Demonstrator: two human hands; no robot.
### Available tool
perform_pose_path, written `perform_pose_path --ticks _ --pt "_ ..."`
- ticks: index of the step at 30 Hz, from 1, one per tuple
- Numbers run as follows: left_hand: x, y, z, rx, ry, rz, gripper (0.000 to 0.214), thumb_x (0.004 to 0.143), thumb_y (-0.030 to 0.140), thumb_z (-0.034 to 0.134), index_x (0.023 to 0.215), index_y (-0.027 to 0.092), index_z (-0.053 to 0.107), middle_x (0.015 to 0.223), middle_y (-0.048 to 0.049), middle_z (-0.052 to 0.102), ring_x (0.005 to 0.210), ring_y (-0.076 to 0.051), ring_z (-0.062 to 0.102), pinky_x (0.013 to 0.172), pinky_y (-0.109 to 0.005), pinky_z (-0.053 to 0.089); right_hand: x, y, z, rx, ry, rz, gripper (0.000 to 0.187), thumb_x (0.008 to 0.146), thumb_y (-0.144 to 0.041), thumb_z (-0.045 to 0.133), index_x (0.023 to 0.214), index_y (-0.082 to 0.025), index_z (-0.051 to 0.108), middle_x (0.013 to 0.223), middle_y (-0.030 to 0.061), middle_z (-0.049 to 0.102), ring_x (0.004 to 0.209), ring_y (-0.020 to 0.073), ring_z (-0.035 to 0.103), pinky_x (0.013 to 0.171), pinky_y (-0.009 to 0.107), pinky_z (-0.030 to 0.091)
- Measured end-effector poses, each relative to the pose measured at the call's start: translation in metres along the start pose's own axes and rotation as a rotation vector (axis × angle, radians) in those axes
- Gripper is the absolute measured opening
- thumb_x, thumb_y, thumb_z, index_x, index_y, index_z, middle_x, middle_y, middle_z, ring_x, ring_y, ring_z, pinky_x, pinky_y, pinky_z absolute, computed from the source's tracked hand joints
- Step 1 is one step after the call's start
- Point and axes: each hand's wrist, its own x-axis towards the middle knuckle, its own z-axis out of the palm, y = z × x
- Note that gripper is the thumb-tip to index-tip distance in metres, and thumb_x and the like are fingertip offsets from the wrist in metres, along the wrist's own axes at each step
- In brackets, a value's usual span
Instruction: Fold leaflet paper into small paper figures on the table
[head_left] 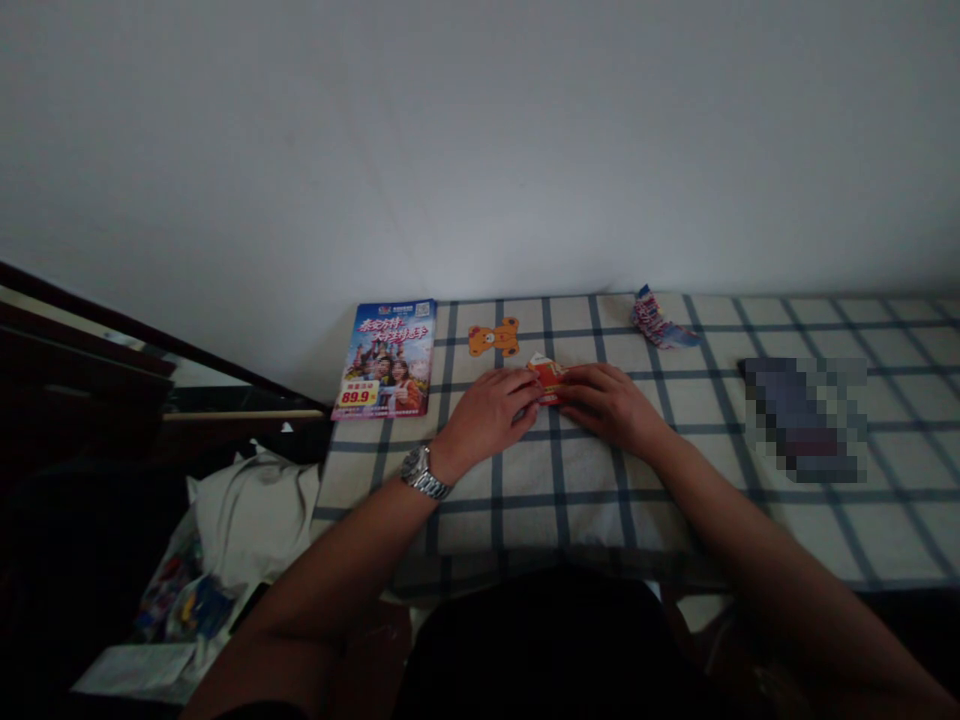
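Observation:
Between my two hands lies a small folded piece of red and orange printed paper (550,381), with a pale corner pointing up and away from me. My left hand (491,415), with a metal watch (424,472) on its wrist, is closed on the left side of the paper. From the other side, my right hand (606,405) grips the right edge with its fingers together. Part of the paper is hidden under the fingertips. Just beyond my left hand, a flat orange bear cutout (493,337) rests on the checked cloth (525,490).
A stack of printed flyers (387,360) lies at the cloth's left end. Crumpled printed paper (660,322) sits near the wall (480,150). At right is a blurred dark object (802,420). Bags (255,510) stand below on the left, beside dark wooden furniture (82,390).

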Motion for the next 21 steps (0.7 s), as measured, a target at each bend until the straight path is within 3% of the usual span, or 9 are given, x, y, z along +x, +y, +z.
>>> perform_pose_path --ticks 6,13,21 --pt "-0.001 0.002 -0.003 0.022 -0.028 0.010 0.030 0.103 0.036 0.062 0.127 0.022 0.071 0.135 -0.0089 0.065 0.125 -0.027 0.061 0.108 -0.049 0.052 0.000 0.003 0.001 0.033 0.005 0.020 0.017 0.102 -0.029 0.065 0.114 -0.025 0.077 0.121 0.0096 0.075 0.110 0.0282 0.069 0.096 0.048 0.057" --pt "0.001 0.001 -0.005 0.022 -0.014 -0.037 0.023 0.105 0.028 0.058 0.123 0.021 0.070 0.121 -0.0065 0.070 0.111 -0.024 0.064 0.100 -0.044 0.053 0.003 0.002 0.002 0.098 0.043 0.098 0.015 0.102 -0.027 0.063 0.109 -0.025 0.076 0.114 0.0105 0.076 0.105 0.0289 0.069 0.093 0.048 0.056" --pt "0.004 -0.001 0.001 0.023 0.002 -0.145 0.025 0.105 0.025 0.057 0.130 0.021 0.063 0.116 -0.0058 0.069 0.108 -0.024 0.064 0.099 -0.042 0.054 0.016 0.002 -0.002 0.146 0.006 0.221 0.011 0.100 -0.028 0.065 0.106 -0.023 0.072 0.102 0.0090 0.074 0.094 0.0273 0.068 0.086 0.042 0.054"
